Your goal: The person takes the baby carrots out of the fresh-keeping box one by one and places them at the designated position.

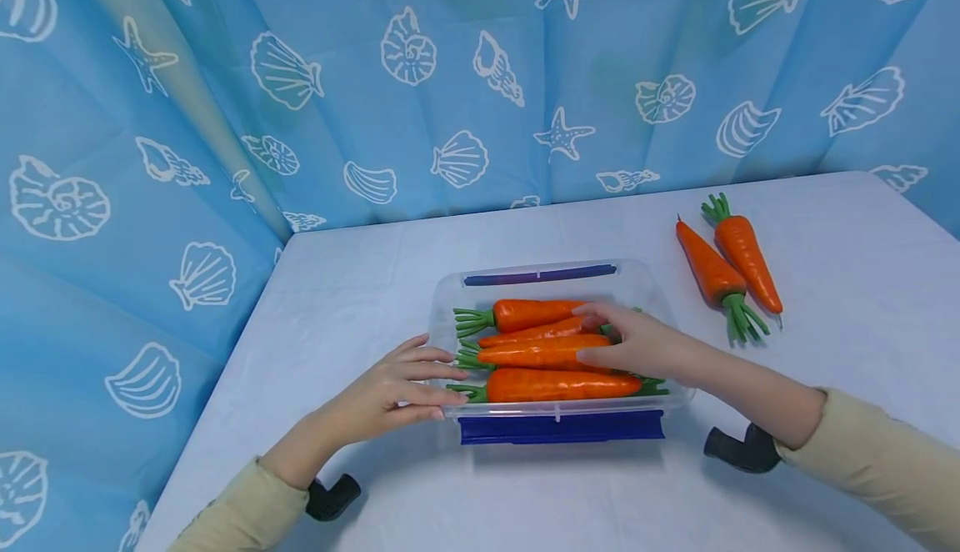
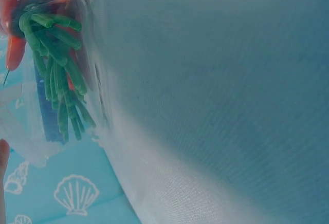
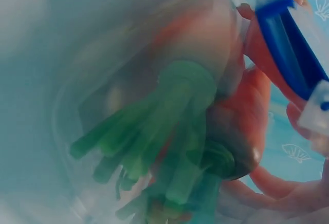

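A clear plastic storage box (image 1: 442,293) with blue latches holds several orange carrots with green tops, lying side by side. My left hand (image 1: 397,385) rests on the box's left side, its fingers fairly straight and spread at the rim. Inside the right half, my right hand (image 1: 633,339) holds a carrot (image 1: 536,353) near its right end, thumb in front and fingers behind. Another carrot (image 1: 562,385) lies along the front wall, and one more carrot (image 1: 528,313) lies at the back. Through the box wall, the right wrist view shows green carrot tops (image 3: 139,131) and part of my right hand.
Two loose carrots lie on the white-covered table (image 1: 360,285) at the right: one carrot (image 1: 708,264) points its top toward me, the other carrot (image 1: 746,256) away. A blue curtain (image 1: 450,77) with white shells hangs behind and at the left.
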Demonstrator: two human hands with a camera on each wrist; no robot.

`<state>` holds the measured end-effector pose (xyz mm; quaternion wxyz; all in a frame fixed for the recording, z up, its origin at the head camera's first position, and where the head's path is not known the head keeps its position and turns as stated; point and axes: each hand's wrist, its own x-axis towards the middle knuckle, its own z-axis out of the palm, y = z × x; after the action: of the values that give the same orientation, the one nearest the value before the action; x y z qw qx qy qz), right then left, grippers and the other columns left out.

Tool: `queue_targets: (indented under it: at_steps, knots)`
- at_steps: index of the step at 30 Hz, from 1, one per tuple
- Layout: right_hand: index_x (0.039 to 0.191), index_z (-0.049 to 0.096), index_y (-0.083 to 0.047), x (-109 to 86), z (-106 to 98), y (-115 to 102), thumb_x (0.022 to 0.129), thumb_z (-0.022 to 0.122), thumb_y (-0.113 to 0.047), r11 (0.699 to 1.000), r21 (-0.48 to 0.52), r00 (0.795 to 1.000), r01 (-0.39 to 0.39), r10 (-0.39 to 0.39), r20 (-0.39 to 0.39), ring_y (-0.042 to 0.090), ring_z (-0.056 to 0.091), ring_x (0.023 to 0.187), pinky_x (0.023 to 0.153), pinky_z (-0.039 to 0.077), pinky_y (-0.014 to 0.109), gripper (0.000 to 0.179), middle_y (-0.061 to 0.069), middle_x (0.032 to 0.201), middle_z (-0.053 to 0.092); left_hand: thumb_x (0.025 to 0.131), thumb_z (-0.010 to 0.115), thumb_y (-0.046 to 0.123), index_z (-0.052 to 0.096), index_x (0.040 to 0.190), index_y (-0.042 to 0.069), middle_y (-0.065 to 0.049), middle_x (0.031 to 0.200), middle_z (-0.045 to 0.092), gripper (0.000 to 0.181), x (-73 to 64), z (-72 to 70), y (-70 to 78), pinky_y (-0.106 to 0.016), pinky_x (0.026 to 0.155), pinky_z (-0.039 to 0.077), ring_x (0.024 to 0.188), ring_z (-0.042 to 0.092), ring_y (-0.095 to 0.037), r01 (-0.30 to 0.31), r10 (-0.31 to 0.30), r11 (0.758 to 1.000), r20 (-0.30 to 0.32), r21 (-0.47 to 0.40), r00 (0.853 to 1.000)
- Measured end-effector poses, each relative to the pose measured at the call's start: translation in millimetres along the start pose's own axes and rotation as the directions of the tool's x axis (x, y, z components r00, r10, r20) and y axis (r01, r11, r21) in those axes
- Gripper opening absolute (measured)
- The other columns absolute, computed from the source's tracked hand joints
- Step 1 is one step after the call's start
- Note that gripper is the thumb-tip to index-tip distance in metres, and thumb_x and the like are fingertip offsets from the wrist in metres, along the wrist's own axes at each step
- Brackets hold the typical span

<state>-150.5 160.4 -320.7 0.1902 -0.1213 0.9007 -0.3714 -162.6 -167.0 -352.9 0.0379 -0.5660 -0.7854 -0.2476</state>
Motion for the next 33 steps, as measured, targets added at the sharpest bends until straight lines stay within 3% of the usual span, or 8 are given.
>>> queue_targets:
  at_steps: [7,18,33]
  knots:
    - [0.133,0.043,-0.006,0.3,2,0,0.085,0.062,-0.028,0.994,-0.112,0.999,0.004,0.0,0.04,0.035,0.047,0.113,0.092,0.043,0.053,0.056,0.021,0.128,0.048,0.091,0.052,0.034,0.069,0.108,0.016,-0.005,0.117,0.063,0.03,0.1,0.0,0.4,-0.058,0.103,0.027,0.116,0.05,-0.026,0.03,-0.03,0.999,0.009,-0.024,1.0]
    - [0.127,0.05,-0.008,2.1,3,2,0.083,0.066,-0.023,0.991,-0.135,0.998,0.019,-0.011,0.059,0.031,0.049,0.106,0.091,0.043,0.052,0.05,0.02,0.126,0.051,0.091,0.049,0.038,0.069,0.109,0.017,-0.004,0.117,0.063,0.033,-1.2,0.8,1.4,-0.052,0.106,0.026,0.117,0.05,-0.025,0.047,-0.047,0.999,0.016,-0.012,0.999]
    - [0.13,0.048,-0.009,-5.7,-11,-7,0.082,0.067,-0.028,0.995,-0.046,0.993,0.089,-0.092,-0.071,0.025,0.053,0.098,0.082,0.052,0.036,0.055,0.015,0.119,0.055,0.092,0.048,0.037,0.069,0.108,0.015,-0.004,0.117,0.063,0.034,0.3,-0.1,2.5,-0.054,0.105,0.026,0.116,0.05,-0.026,0.034,-0.034,0.999,0.006,-0.025,0.999]
